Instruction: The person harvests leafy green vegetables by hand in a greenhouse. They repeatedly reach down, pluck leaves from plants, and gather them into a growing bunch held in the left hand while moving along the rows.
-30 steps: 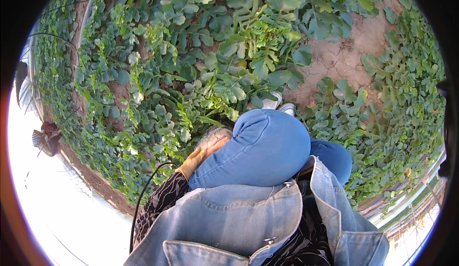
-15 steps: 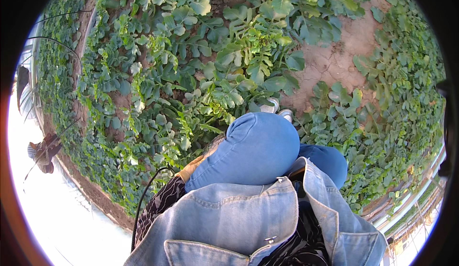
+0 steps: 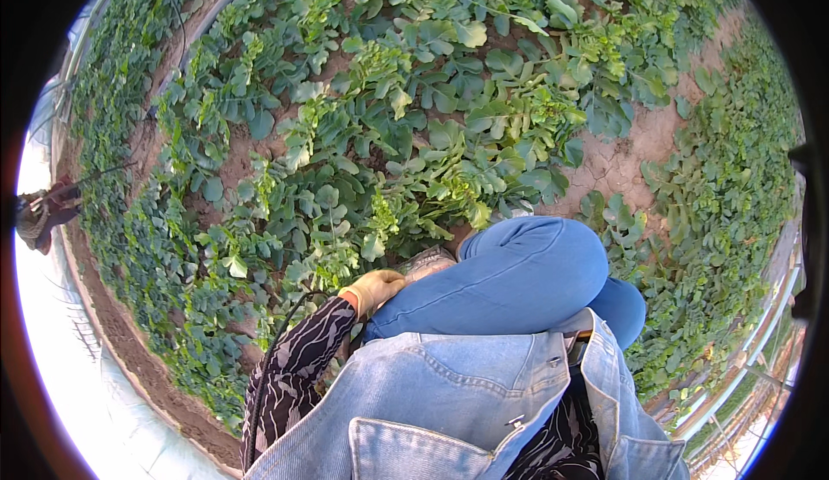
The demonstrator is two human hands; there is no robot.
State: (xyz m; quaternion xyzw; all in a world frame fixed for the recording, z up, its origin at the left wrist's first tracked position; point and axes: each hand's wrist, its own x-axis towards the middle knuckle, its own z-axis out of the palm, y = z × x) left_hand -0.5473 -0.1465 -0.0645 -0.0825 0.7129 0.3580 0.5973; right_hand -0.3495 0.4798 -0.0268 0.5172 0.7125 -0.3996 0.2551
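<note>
My left hand (image 3: 377,290), in a pale yellow glove, is beside my bent leg in blue jeans (image 3: 509,277). Its fingers curl inward, and their tips are partly hidden. Right against them lies a greyish, crumpled-looking thing with dark marks (image 3: 427,262), half covered by my leg; its kind I cannot make out. Leafy green plants (image 3: 380,212) with lobed leaves grow just beyond the hand. My right hand is out of sight, behind my knees and the denim jacket (image 3: 466,376).
Rows of the same plants spread around me, with cracked bare soil (image 3: 626,148) at the right. A dark hose (image 3: 226,1) runs along the soil at upper left. A thin black cable (image 3: 272,350) loops beside my left sleeve. Pale plastic sheeting (image 3: 147,411) borders the lower left.
My left hand has come out from beside the leg, so the glove now shows more fully. My knees have shifted right in the picture, and the view has turned somewhat left.
</note>
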